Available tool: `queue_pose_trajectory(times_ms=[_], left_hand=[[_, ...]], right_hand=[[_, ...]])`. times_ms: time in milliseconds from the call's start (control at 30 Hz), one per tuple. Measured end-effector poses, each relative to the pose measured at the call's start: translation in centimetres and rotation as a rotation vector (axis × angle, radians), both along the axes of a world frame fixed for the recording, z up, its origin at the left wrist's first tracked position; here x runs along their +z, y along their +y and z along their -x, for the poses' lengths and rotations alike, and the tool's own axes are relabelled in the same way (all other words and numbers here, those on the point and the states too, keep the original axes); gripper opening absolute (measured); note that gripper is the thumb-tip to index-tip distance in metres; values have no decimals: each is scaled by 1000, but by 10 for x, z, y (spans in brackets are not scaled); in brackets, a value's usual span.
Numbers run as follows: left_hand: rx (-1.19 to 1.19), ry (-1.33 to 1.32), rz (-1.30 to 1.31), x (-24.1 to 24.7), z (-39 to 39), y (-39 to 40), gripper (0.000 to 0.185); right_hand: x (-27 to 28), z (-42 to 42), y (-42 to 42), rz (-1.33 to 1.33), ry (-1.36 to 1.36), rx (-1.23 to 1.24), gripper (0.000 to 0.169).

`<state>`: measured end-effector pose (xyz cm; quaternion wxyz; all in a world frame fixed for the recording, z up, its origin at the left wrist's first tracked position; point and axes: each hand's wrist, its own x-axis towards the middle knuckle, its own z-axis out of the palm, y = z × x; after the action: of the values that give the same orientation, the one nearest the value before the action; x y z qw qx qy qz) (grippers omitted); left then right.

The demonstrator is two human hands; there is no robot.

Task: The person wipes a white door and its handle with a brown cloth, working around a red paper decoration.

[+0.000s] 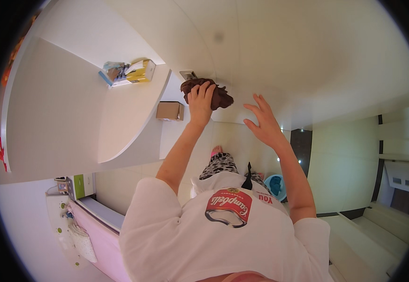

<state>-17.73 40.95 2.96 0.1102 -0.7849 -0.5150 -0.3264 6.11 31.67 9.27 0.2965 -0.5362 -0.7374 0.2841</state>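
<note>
My left hand [200, 107] presses a crumpled dark brown cloth [223, 98] against a pale, glossy upright surface [278, 53]. A wall switch or socket plate [188, 74] shows just beyond the cloth's left part, and the cloth hides some of the surface around it. To the right, my right hand [265, 123] is raised close to the same surface with its fingers spread and nothing in them. Whether its fingertips touch the surface cannot be told.
At left, a white shelf unit with a curved shelf [127, 116] holds a yellow tissue pack [141, 71] and small packets. Below it sits a cardboard box [169, 111]. On the floor by my legs stands a blue basin [268, 182] with blue cloth. A pink-covered bed [100, 236] lies lower left.
</note>
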Motion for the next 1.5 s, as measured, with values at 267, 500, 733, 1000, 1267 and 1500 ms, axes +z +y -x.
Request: queue_pose_trajectory(times_ms=[267, 500, 733, 1000, 1267, 1500], left_hand=[[-13, 56, -91, 12, 36, 21, 29], [-37, 93, -104, 9, 12, 24, 26], [-73, 171, 19, 12, -1, 25, 31], [-110, 242, -29, 19, -16, 23, 26], [-157, 155, -45, 11, -3, 39, 20], [76, 426, -41, -8, 0, 51, 21]], right_hand=[[-18, -9, -6, 48, 52, -83, 43], [-36, 16, 3, 91, 134, -48, 44], [-61, 58, -8, 46, 74, 64, 43], [-76, 27, -54, 84, 62, -71, 42], [-74, -41, -122, 314, 243, -270, 40], [-83, -87, -177, 340, 284, -358, 37]])
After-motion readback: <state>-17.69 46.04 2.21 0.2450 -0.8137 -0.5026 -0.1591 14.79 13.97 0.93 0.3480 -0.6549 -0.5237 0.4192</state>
